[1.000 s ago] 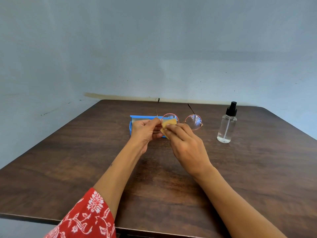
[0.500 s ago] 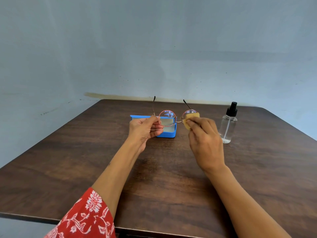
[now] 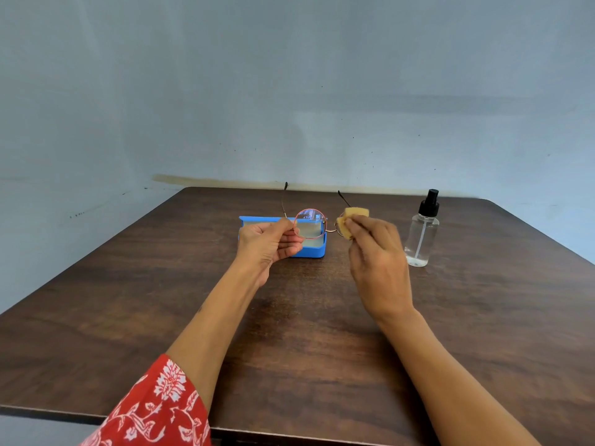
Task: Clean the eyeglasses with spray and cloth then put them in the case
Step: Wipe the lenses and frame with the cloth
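Round thin-rimmed eyeglasses [image 3: 309,223] are held above the table with their temples pointing away from me. My left hand [image 3: 269,241] pinches the frame at the left lens's outer edge. My right hand [image 3: 377,255] presses a small yellow cloth [image 3: 349,223] around the right lens, which the cloth hides. Behind the glasses, an open blue case [image 3: 310,251] lies on the table. A clear spray bottle [image 3: 422,231] with a black nozzle stands upright to the right of my right hand.
The dark wooden table [image 3: 289,333] meets a pale wall at its far edge. Its near edge runs along the bottom of the view, and its sides angle away on the left and right.
My right hand has carried the yellow cloth from the left lens to the right lens. The glasses rose slightly, and the left hand kept its hold.
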Motion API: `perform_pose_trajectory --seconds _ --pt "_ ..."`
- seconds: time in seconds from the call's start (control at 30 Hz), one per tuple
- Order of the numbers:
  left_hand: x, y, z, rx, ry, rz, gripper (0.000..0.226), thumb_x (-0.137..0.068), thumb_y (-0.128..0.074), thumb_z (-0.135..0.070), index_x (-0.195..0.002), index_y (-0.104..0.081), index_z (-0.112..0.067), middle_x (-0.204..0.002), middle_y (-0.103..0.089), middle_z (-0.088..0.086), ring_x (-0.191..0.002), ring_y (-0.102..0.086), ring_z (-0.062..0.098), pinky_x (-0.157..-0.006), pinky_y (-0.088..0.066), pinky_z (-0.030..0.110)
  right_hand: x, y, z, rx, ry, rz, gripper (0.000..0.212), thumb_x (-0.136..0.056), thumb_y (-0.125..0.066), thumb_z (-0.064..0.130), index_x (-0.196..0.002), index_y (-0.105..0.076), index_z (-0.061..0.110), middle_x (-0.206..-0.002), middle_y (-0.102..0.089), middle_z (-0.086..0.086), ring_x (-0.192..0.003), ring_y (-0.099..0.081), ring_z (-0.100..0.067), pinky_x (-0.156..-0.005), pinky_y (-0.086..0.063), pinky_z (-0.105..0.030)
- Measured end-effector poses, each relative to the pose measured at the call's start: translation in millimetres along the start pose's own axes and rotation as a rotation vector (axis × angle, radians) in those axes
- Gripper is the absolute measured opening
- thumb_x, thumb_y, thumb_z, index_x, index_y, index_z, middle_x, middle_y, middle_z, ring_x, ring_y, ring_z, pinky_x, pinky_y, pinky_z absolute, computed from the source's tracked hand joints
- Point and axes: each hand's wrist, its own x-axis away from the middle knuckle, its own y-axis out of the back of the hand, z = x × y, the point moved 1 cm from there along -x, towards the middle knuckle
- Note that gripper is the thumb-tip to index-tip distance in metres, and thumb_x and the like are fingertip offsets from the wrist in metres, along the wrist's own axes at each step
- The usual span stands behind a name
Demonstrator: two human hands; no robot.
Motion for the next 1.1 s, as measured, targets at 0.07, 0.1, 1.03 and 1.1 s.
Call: perform_pose_trajectory --seconds 0.07,0.1,1.03,1.1 --pt "0 1 -1 -0.003 -0.001 -0.004 0.017 -0.082 -0.065 -0.01 -0.069 -0.065 0.001 -0.051 -0.065 0.006 -0.046 -0.062 0.011 -0.046 -0.051 0.017 1 -2 5 0.004 0.06 0.041 0.027 -0.078 -0.068 -0.009 -0.104 -0.068 -0.005 -0.106 -0.067 -0.016 -0.096 -0.061 -0.034 -0.075 -0.054 -0.034" --pt "0 1 -1 -0.004 -0.001 -0.005 0.017 -0.082 -0.065 -0.01 -0.068 -0.065 0.0 -0.051 -0.065 0.006 -0.046 -0.062 0.011 -0.046 -0.051 0.017 1 -2 4 0.008 0.067 0.042 0.027 -0.078 -0.068 -0.009 -0.104 -0.068 -0.005 -0.106 -0.067 -0.016 -0.096 -0.062 -0.034 -0.075 -0.054 -0.034" --pt "2 1 -1 -0.022 0.013 0.015 0.015 -0.082 -0.066 -0.01 -0.071 -0.066 0.001 -0.053 -0.067 0.007 -0.046 -0.063 0.012 -0.045 -0.051 0.018 -1 1 1 0.003 0.053 -0.012 0.026 -0.077 -0.065 -0.01 -0.102 -0.069 -0.005 -0.105 -0.068 -0.016 -0.095 -0.062 -0.035 -0.085 -0.044 -0.026" --pt "2 1 -2 -0.024 0.013 0.016 0.015 -0.081 -0.065 -0.009 -0.07 -0.066 0.001 -0.053 -0.066 0.007 -0.046 -0.062 0.012 -0.045 -0.051 0.018 -2 5 -8 -0.01 -0.051 -0.073 0.029 -0.075 -0.066 -0.014 -0.103 -0.068 -0.007 -0.103 -0.068 -0.018 -0.093 -0.062 -0.037 -0.086 -0.042 -0.025"
